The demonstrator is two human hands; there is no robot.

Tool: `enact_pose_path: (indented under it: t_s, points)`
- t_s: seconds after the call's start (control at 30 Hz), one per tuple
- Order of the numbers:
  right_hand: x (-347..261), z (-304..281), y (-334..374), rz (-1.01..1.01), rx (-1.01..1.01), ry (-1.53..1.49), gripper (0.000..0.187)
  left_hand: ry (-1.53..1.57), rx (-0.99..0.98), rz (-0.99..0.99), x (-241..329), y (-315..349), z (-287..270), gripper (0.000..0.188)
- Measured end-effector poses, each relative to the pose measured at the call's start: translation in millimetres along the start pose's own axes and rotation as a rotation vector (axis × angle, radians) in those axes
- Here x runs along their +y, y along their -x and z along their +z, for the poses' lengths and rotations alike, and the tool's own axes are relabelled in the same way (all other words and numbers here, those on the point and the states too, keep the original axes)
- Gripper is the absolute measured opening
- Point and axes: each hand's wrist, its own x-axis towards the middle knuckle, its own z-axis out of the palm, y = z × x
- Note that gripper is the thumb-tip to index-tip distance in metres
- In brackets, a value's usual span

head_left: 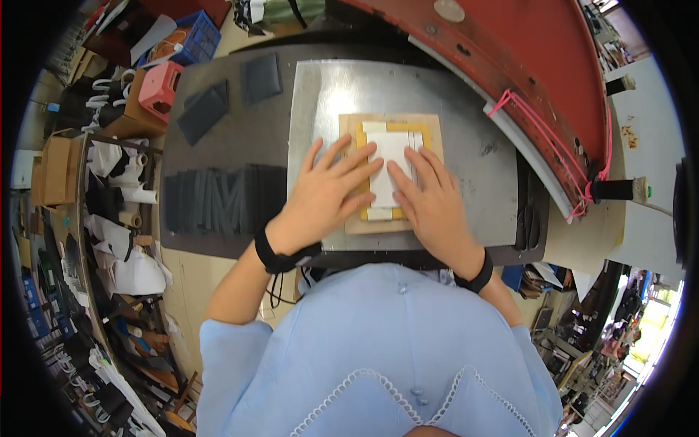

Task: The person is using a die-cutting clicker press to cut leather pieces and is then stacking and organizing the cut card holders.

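A white rectangular sheet (384, 188) lies on a yellow-bordered frame (397, 127), which rests on a tan board (352, 125). The board sits on a shiny metal plate (480, 197). Spread over the left side of the sheet and frame is my left hand (320, 191), its fingers stretched out and holding nothing. My right hand (437, 204) lies on the sheet's right side with fingers extended, fingertips touching it. Each wrist wears a black band. Pale strips show at the frame's top and bottom edges. Parts of the sheet are hidden under my fingers.
A row of overlapping dark flat pieces (222, 200) lies left on the dark table (240, 156). More dark pieces (261, 77) are farther back. A red machine part (510, 80) with pink cord (553, 138) overhangs the right. Pink stool (159, 91) and blue crate (196, 45) stand back left.
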Motion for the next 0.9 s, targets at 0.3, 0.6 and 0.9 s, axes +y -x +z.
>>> enact_pose_path:
  t_s: [0.3,0.6,0.9]
  points:
    - [3,3,-1,-0.064,-0.037,-0.017,0.048,0.105,-0.034,-0.03,-3,-2,-1,0.05]
    - [2,6,-1,-0.077,0.025,-0.015,0.046,0.07,0.067,0.053,6,-12,5,0.047]
    - [26,-6,5,-0.041,0.037,-0.109,0.043,-0.112,-0.032,0.125,16,-23,-15,0.045]
